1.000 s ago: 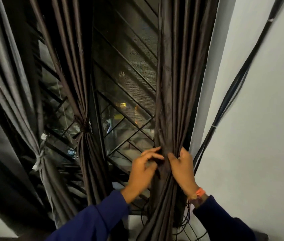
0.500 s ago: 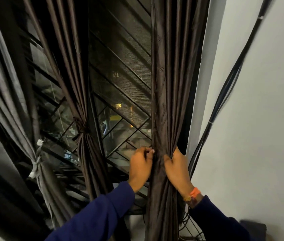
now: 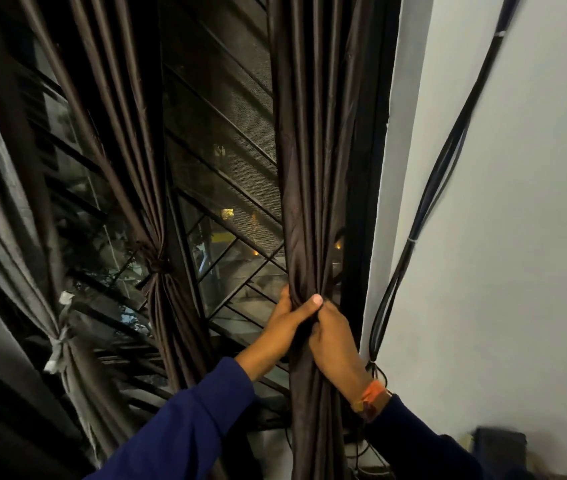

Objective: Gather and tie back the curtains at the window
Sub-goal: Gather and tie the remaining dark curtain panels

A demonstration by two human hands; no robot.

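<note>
Since a second ago both hands have closed: the left hand (image 3: 284,325) and right hand (image 3: 335,336) fingers now grip the right curtain (image 3: 310,168), bunched between them, ready for tying.

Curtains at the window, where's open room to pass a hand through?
Open grille shows between the tied curtain and the gathered curtain. Crowded where left hand and right hand grip it, and by the cables.

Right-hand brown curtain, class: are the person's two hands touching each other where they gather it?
Touching. The head view shows the left hand and right hand wrapped round the brown curtain, the left thumb pressed against the right hand's fingers.
</note>
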